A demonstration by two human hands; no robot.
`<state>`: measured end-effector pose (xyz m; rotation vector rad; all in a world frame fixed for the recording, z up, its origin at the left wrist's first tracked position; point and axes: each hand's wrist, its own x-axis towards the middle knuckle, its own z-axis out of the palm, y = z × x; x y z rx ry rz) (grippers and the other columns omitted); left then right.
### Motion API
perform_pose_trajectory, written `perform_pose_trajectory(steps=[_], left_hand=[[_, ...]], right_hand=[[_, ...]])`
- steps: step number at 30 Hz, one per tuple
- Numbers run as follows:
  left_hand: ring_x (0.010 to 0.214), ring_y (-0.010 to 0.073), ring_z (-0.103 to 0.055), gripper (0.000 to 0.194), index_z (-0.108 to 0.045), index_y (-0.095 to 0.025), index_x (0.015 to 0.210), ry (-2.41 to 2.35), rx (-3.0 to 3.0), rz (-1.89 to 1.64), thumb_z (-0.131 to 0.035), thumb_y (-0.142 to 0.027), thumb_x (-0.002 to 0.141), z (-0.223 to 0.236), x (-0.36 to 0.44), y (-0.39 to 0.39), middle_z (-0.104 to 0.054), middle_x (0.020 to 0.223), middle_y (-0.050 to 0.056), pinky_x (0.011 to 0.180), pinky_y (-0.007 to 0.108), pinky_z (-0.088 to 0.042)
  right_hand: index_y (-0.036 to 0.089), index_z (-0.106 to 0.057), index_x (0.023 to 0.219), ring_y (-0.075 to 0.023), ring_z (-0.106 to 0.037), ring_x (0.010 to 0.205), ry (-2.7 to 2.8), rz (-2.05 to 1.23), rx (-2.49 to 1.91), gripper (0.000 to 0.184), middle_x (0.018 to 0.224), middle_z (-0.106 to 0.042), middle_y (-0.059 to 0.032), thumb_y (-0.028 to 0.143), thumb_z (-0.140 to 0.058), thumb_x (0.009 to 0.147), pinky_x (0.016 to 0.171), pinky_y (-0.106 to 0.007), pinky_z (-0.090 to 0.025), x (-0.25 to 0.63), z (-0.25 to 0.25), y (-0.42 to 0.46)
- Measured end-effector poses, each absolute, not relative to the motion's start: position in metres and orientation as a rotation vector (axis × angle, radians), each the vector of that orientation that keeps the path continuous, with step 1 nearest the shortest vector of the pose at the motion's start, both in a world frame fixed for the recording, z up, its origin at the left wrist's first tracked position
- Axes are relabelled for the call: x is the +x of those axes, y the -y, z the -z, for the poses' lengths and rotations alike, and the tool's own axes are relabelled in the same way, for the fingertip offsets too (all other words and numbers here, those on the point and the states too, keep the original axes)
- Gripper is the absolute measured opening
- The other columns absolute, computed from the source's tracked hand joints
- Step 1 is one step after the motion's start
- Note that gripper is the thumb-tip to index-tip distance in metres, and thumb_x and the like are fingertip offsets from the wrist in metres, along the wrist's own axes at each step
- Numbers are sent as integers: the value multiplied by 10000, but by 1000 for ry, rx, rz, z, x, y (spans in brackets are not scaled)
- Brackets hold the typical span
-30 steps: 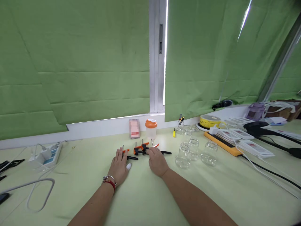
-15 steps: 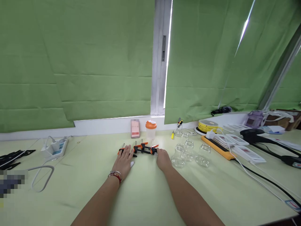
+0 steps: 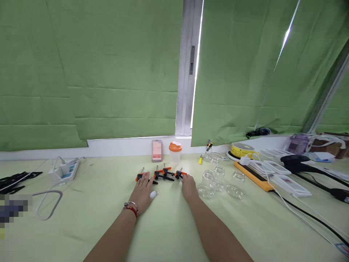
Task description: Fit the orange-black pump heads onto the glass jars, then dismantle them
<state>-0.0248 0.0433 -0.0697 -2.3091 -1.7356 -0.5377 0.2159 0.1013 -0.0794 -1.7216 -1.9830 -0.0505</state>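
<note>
Several small black-and-orange bar clamps lie in a row on the table, with a left clamp (image 3: 139, 177), two middle clamps (image 3: 161, 175) and a right clamp (image 3: 179, 174). My left hand (image 3: 143, 193) rests flat with fingers stretched out over the left clamp, partly covering it. A white wrapping covers its thumb tip. The fingers of my right hand (image 3: 190, 186) are curled at the end of the right clamp; most of that grip is hidden behind the hand. Behind the clamps stand an orange-lidded cup (image 3: 175, 155) and a phone (image 3: 157, 151).
Several clear glass jars (image 3: 206, 185) stand right of my right hand. Farther right are yellow tape (image 3: 242, 149), an orange-and-black power strip (image 3: 253, 176) and cables. A white power strip (image 3: 68, 171) sits at left. Green blinds (image 3: 109, 72) hang behind the table.
The right clamp has turned and now lies apart from the middle clamps, which are angled differently. Both hands stay near the same places. The view has shifted slightly.
</note>
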Motion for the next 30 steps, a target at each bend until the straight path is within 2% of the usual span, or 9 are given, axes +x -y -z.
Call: perform_pose_trajectory(steps=[3, 8, 13, 18, 22, 24, 27, 30], left_hand=[[1396, 305, -130, 568, -360, -126, 1385, 1718, -2363, 589, -453, -324, 862, 67, -27, -41, -199, 1516, 151, 1101, 485, -222], [1393, 262, -172, 547, -330, -121, 1388, 1682, -2491, 821, -432, -275, 873, 63, -32, -35, -255, 1500, 145, 1115, 458, -230], [1336, 293, -322, 577, -300, -156, 1398, 1900, -2472, 1193, -448, -336, 869, 63, -37, -33, -346, 1456, 154, 1082, 462, -283], [1186, 287, -515, 590, -346, -200, 1360, 2045, -2451, 1797, -501, -425, 836, 61, -37, -32, -522, 1309, 146, 984, 410, -403], [885, 254, -662, 692, -259, -210, 1402, 2210, -2404, 2192, -497, -509, 825, 54, -34, -27, -600, 1098, 139, 720, 363, -529], [777, 221, -671, 714, -249, -225, 1410, 2274, -2434, 2350, -517, -518, 815, 49, -31, -23, -589, 1048, 117, 665, 344, -530], [747, 197, -658, 684, -324, -229, 1377, 2273, -2508, 2603, -576, -484, 794, 44, -23, -18, -586, 986, 84, 649, 319, -518], [691, 168, -627, 650, -362, -250, 1343, 2279, -2548, 2772, -627, -427, 776, 44, -13, -16, -598, 883, 37, 614, 298, -501]], right_hand=[[113, -613, 1049, -237, -538, 919, 1950, 98, -1712, 375, 973, -606, -134, -31, -390, 784, 779, -301, -412, 215, 79, -102], [117, -616, 1061, -228, -523, 894, 1968, 197, -1614, 438, 961, -599, -128, -76, -378, 748, 787, -298, -421, 214, 78, -101], [107, -560, 1158, -243, -490, 941, 2066, 342, -1430, 457, 1003, -582, -136, -59, -406, 760, 838, -337, -425, 206, 73, -95], [82, -509, 1226, -256, -477, 977, 2229, 485, -1167, 452, 1034, -576, -153, -14, -452, 788, 856, -376, -432, 189, 71, -84], [64, -518, 1216, -245, -495, 949, 2312, 569, -995, 394, 999, -587, -155, 21, -450, 830, 842, -388, -433, 176, 70, -74], [43, -508, 1219, -244, -503, 923, 2357, 638, -890, 383, 969, -591, -157, 28, -433, 844, 788, -382, -444, 172, 68, -68], [19, -487, 1227, -246, -506, 885, 2440, 719, -752, 377, 946, -590, -158, 53, -424, 857, 693, -361, -447, 166, 64, -58], [46, -513, 1185, -237, -503, 857, 2552, 702, -646, 335, 947, -584, -142, 95, -437, 862, 639, -341, -436, 162, 61, -49]])
